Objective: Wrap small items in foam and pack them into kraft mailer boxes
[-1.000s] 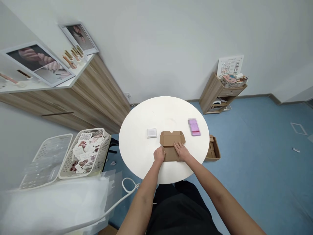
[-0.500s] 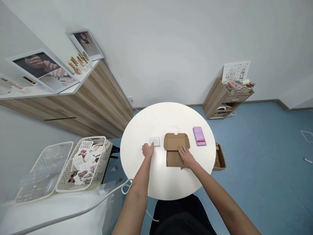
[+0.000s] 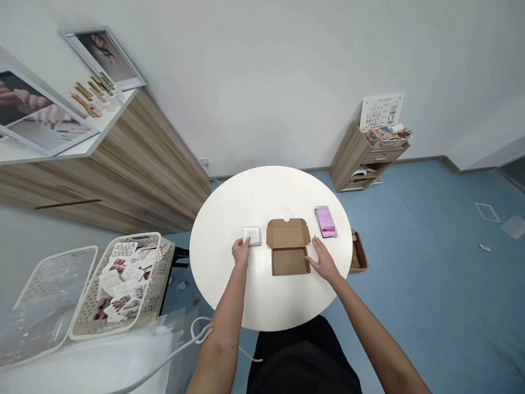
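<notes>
So the white packet [image 3: 252, 233] is sitting on the desk [image 3: 279, 306], just left of the open cardboard box [image 3: 290, 262], and the left hand [image 3: 241, 251] is on its near left corner. Thumb looks to be over the edge, but it's too small to tell if that grip is properly closed or just resting there. Right hand [image 3: 325, 264] is flat and spread, nothing in it, thumb right by the box's right wall; can't say if they touch. Purple thing [image 3: 325, 220] beyond that hand is pixelated, no clue what's on it.

Handling-wise, my guess is the packet's light, flattish and a bit slick if that's plastic wrap. I'd pinch it by opposite edges, not squeeze the middle, in case there's something fragile inside. The corner's fine, but one-corner holds could let it swing. Box looks like thin card: light, stiffish at the walls, bendy at the lid [image 3: 288, 236], which is folded back away from the person. Hold it by the side walls, not the flaps.
</notes>
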A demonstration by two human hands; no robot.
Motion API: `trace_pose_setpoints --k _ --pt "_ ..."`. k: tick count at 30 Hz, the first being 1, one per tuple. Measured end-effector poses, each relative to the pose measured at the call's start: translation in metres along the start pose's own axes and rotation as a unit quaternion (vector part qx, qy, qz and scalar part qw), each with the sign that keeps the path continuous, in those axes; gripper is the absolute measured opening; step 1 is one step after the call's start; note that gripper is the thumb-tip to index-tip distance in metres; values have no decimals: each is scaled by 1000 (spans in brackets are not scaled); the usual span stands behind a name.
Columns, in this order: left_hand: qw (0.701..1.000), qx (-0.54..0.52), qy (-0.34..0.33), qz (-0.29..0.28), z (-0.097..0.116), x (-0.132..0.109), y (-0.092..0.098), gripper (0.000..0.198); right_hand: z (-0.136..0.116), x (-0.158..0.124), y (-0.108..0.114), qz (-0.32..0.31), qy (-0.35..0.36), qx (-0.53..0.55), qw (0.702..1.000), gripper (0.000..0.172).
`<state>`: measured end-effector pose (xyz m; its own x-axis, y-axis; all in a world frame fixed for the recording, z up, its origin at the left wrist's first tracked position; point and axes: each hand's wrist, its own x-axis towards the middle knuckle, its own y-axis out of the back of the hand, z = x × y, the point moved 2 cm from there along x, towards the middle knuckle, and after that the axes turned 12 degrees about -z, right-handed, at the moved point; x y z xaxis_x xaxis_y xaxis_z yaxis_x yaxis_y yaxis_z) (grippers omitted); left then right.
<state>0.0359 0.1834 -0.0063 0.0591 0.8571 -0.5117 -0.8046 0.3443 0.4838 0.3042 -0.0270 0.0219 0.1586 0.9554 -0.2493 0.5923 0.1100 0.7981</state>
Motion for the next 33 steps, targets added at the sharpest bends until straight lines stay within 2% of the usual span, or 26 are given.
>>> trace_pose_setpoints --k 3,5,7,10,12,14,17,20,23,26,31,33 --pt "997 -48 -49 -28 5 -26 -5 35 21 -3 0 10 -79 50 996 70" --pt "990 -79 -85 -74 9 -47 -19 37 31 -5 -4 8 -118 77 990 67" --pt "982 -75 -100 -141 11 -68 -41 41 37 -7 -11 3 -138 98 986 63" --pt "973 5 -88 -216 12 -92 -77 36 39 -10 -21 -7 -141 112 984 59" --pt "969 78 -79 -219 13 -101 -94 30 37 -13 -26 -15 -140 112 984 58" --pt "964 155 -73 -203 15 -105 -102 25 34 -15 -29 -27 -139 102 985 57" --pt "952 230 -73 -190 16 -108 -105 21 30 -17 -31 -48 -140 73 986 56" --pt "942 267 -76 -189 17 -110 -103 29 28 -17 -33 -56 -137 63 987 56" --pt "908 365 -96 -181 19 -112 -104 36 26 -15 -34 -45 -123 69 989 56" --pt "881 423 -126 -171 23 -115 -106 31 24 -11 -33 -38 -120 73 989 57" --pt "878 422 -155 -162 25 -118 -104 25 21 8 -20 -47 -144 89 984 59" --pt "892 392 -171 -144 24 -115 -97 20 23 20 -14 -43 -168 124 977 63"
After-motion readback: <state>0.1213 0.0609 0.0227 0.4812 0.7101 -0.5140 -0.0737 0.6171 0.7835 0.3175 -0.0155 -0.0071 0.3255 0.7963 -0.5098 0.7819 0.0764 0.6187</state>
